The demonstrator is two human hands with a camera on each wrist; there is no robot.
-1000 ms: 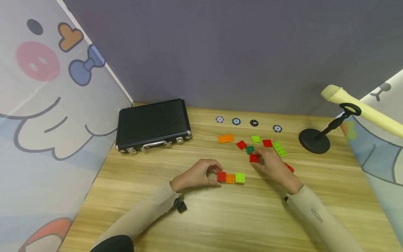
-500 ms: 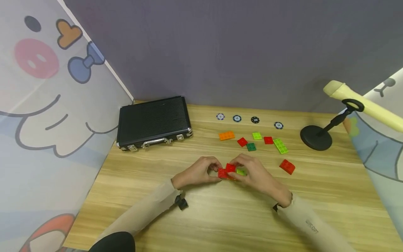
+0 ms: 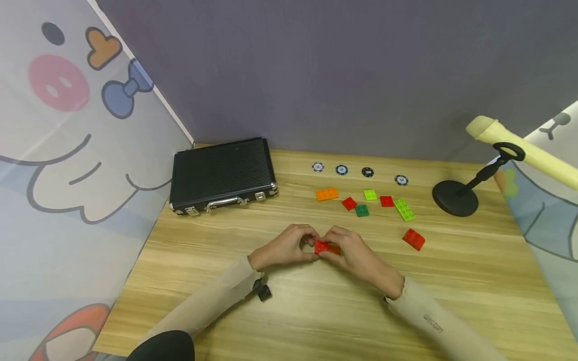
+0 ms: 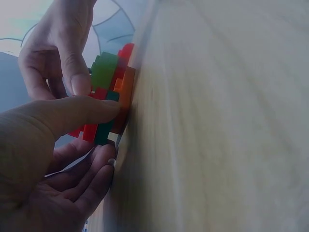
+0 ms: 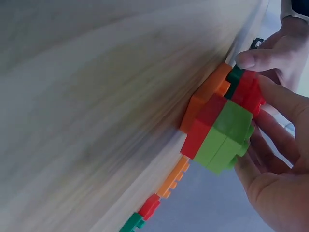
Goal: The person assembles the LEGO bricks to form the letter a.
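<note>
On the table stands a stack of toy building bricks, with an orange brick (image 5: 207, 99) at its base. A lime green brick (image 5: 225, 135) sits over a red one at one end, and a dark green brick (image 5: 234, 79) lies at the other end under red. My left hand (image 3: 288, 246) holds that dark green end between thumb and fingers, as the left wrist view shows. My right hand (image 3: 358, 255) pinches a red brick (image 3: 321, 246) on top of the same end. In the head view my right fingers hide most of the stack's right part.
Loose bricks lie behind the hands: an orange one (image 3: 327, 194), a dark green one (image 3: 362, 210) and several others. A red brick (image 3: 413, 239) lies to the right. Several poker chips (image 3: 341, 170), a black case (image 3: 224, 173) and a microphone stand (image 3: 455, 198) are farther back.
My right hand has carried a red brick from the loose bricks leftward onto the stack's left end. My left hand has stayed at the stack.
</note>
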